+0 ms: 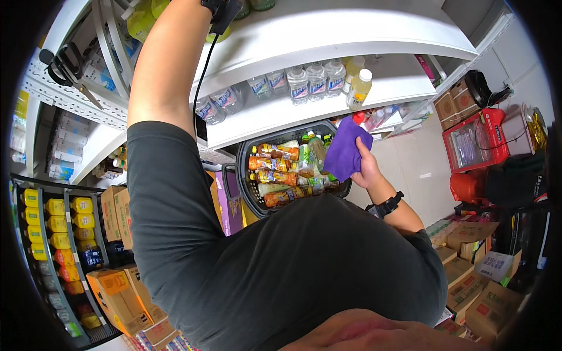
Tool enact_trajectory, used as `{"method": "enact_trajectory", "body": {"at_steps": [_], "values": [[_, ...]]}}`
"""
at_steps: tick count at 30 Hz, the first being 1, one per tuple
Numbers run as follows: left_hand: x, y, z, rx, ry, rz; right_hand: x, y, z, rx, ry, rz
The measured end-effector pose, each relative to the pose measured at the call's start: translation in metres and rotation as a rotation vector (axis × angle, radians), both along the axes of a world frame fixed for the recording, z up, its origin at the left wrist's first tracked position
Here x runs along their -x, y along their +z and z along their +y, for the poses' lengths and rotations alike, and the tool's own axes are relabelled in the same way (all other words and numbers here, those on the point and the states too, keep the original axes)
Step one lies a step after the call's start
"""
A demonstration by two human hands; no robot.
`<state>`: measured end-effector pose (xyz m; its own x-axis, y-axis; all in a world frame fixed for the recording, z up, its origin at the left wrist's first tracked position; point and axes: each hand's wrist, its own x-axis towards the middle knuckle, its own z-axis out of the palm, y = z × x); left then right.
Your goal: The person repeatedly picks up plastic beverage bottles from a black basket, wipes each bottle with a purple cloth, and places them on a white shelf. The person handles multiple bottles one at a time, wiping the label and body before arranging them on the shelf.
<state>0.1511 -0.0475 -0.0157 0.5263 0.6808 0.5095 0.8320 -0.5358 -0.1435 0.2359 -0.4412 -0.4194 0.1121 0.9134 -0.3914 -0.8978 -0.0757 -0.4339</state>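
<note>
My right hand (369, 170) grips a folded purple cloth (344, 151), held over the right end of a black plastic basket (244, 191). Bottles of orange-brown drink (270, 164) lie on their sides in the basket, beside green-capped bottles (317, 151); the cloth hides part of that end. My left arm (169, 74) stretches up past the top edge, and its hand is out of view. Before me, a lower white shelf (395, 81) bears several clear bottles (298, 85) and a white-capped bottle of yellow drink (360, 90) near its front edge.
An upper white shelf (342, 33) juts out above. Scissors (72, 74) hang on the perforated upright at left. Cardboard cartons (116, 298) stand at lower left, near a rack of yellow bottles (57, 223). More cartons (494, 307) and a red-framed case (476, 138) are at right.
</note>
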Motion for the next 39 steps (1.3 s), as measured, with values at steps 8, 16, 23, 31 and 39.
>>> {"method": "enact_trajectory", "body": {"at_steps": [8, 16, 23, 31, 39], "values": [[0.097, -0.072, -0.109, 0.185, -0.802, -0.621, -0.001, -0.006, -0.007, -0.032, -0.100, 0.015], [0.237, -0.309, -0.215, 1.356, -0.547, -0.900, 0.006, -0.032, -0.036, -0.015, -0.233, 0.034], [0.318, -0.469, -0.255, 1.607, 0.005, -1.117, 0.031, -0.058, -0.063, 0.181, -0.303, 0.073], [0.223, -0.500, -0.249, 1.897, 0.014, -0.850, 0.035, -0.061, -0.089, 0.181, -0.328, 0.074], [0.085, -0.615, -0.219, 1.706, 0.350, -0.886, 0.006, -0.067, -0.108, 0.148, -0.347, 0.116]]}}
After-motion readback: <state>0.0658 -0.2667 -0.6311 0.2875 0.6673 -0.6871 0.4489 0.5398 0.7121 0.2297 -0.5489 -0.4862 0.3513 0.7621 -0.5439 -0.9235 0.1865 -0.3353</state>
